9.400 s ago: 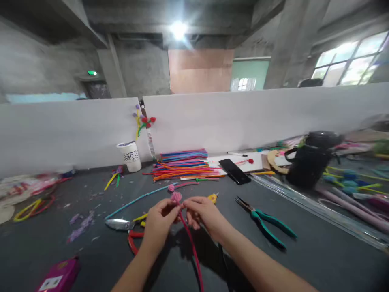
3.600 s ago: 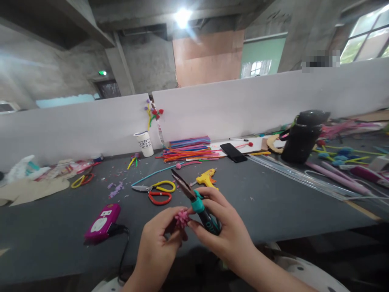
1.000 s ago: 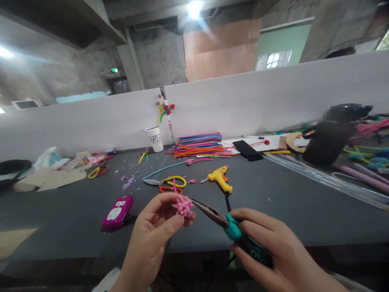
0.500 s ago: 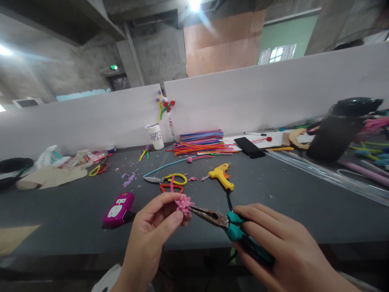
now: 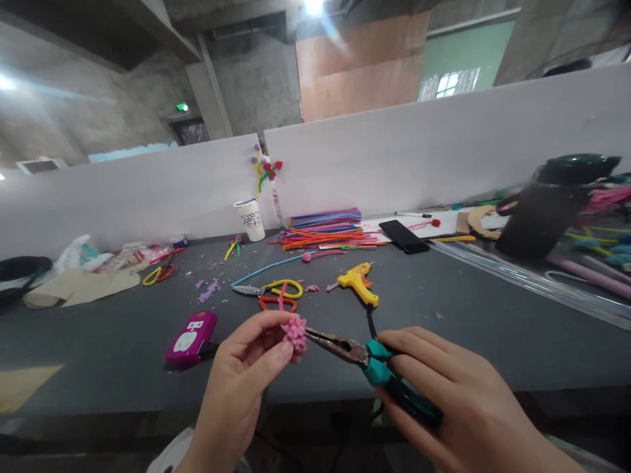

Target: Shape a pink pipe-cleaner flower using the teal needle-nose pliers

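Note:
Between the thumb and fingers of my left hand (image 5: 241, 374) is a small pink pipe-cleaner flower (image 5: 295, 334) with many short pointed petals. My right hand (image 5: 444, 387) is wrapped round the teal-and-black handles of needle-nose pliers (image 5: 352, 350). The plier tips meet the flower's right side; whether they grip a petal is too small to tell. Just beyond the flower lie scissors (image 5: 283, 289) with one yellow and one red handle, a pink strip crossing them. A yellow hot glue gun (image 5: 358, 284) rests to their right, its cord running toward my right hand.
Pipe cleaners (image 5: 325, 236) are piled at the back, near a white paper cup (image 5: 250, 220) and a black phone (image 5: 404, 236). A magenta box (image 5: 192, 338) sits left of my left hand. A dark jug (image 5: 552, 207) stands at right, beside clear sticks (image 5: 532, 282). Purple scraps (image 5: 210, 289) litter the left.
The flower and plier tips have shifted slightly left together, and the flower looks turned a little in my left fingers. Both hands keep their holds.

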`<act>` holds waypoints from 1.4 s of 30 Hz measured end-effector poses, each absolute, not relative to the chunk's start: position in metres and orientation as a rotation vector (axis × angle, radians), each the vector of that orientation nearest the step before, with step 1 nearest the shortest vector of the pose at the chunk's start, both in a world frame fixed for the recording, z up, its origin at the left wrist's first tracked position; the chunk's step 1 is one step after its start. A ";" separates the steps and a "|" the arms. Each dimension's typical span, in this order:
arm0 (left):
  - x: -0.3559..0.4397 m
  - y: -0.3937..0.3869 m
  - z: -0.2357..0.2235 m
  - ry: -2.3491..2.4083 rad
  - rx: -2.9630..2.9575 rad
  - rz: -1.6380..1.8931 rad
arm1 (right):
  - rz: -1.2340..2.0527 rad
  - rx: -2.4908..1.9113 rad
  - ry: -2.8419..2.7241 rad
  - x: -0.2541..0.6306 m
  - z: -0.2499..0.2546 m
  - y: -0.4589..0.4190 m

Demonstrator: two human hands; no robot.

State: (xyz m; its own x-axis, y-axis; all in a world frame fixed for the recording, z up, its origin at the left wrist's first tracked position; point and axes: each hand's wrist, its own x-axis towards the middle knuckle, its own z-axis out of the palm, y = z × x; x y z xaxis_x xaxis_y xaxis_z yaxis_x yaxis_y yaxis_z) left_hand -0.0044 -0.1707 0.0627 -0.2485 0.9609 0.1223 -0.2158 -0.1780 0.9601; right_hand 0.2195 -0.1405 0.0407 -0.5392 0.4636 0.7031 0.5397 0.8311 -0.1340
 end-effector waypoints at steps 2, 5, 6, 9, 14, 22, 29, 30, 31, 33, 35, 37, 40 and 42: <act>-0.003 -0.171 0.063 1.145 1.045 1.610 | -0.134 -0.726 -2.224 0.218 0.040 -0.140; -0.001 -0.172 0.063 1.186 1.131 1.621 | -0.140 -0.724 -2.215 0.217 0.040 -0.140; -0.001 -0.172 0.063 1.193 1.159 1.628 | -0.144 -0.727 -2.212 0.216 0.040 -0.140; 0.000 -0.171 0.062 1.217 1.193 1.649 | -0.140 -0.742 -2.211 0.216 0.040 -0.140; 0.000 -0.170 0.061 1.238 1.158 1.625 | -0.121 -0.765 -2.222 0.213 0.041 -0.142; 0.001 -0.169 0.062 1.244 1.168 1.618 | -0.151 -0.753 -2.216 0.212 0.038 -0.143; 0.001 -0.169 0.064 1.261 1.135 1.609 | 0.291 -0.844 -2.269 0.209 0.045 -0.147; 0.001 -0.169 0.064 1.265 1.139 1.612 | 0.384 -0.861 -2.274 0.208 0.047 -0.148; 0.001 -0.169 0.065 1.268 1.146 1.615 | 0.455 -0.872 -2.272 0.207 0.048 -0.148; 0.001 -0.169 0.064 1.273 1.150 1.615 | 0.483 -0.884 -2.263 0.206 0.049 -0.148; 0.001 -0.169 0.064 1.272 1.133 1.611 | 0.355 -0.871 -2.245 0.206 0.047 -0.147; 0.000 -0.168 0.063 1.271 1.099 1.610 | 0.199 -0.849 -2.234 0.207 0.045 -0.146; -0.002 -0.167 0.062 1.263 1.066 1.585 | 0.083 -0.829 -2.231 0.208 0.043 -0.145; -0.004 -0.167 0.061 1.256 1.066 1.570 | 0.060 -0.828 -2.218 0.208 0.043 -0.146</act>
